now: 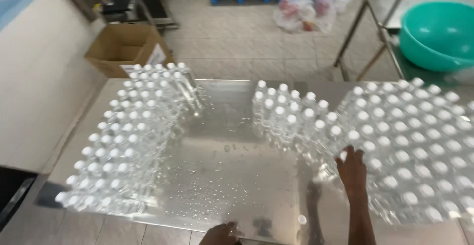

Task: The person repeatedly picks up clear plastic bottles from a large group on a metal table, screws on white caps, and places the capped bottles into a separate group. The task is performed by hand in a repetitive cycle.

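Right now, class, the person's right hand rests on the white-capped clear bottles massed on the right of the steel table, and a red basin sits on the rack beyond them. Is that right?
Not quite. The basin is teal green, not red, as the head view shows. The rest holds: the right hand rests on the white-capped clear bottles massed on the right of the steel table.

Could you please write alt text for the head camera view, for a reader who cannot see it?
A person's right hand rests on white-capped clear bottles massed on a wet steel table; the left hand is at its near edge. More bottles stand left.
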